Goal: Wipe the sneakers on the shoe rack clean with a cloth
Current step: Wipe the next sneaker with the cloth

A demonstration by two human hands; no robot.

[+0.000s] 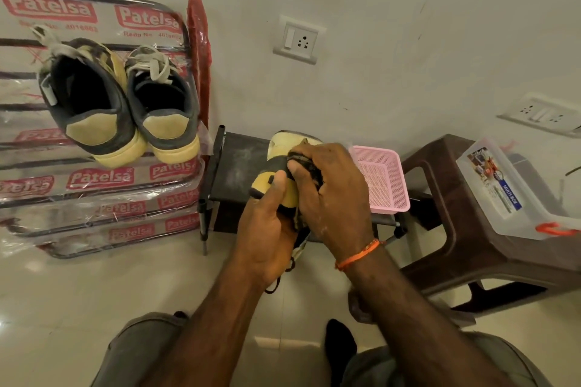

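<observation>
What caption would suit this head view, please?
Left hand holds a sneaker while right hand wipes it with a cloth.

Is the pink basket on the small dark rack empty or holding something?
Empty as far as visible: the pink basket shows only bare mesh floor and walls. The right hand hides its near-left corner.

Both hands meet in front of the body, arms reaching forward and down.

The left hand [267,223] has its grip curled around a sneaker [279,176] from below, thumb pressed on top. The right hand [333,195] arches over it, fingers bunched on a dark cloth [306,163]; an orange thread band [358,256] circles the right wrist.
</observation>
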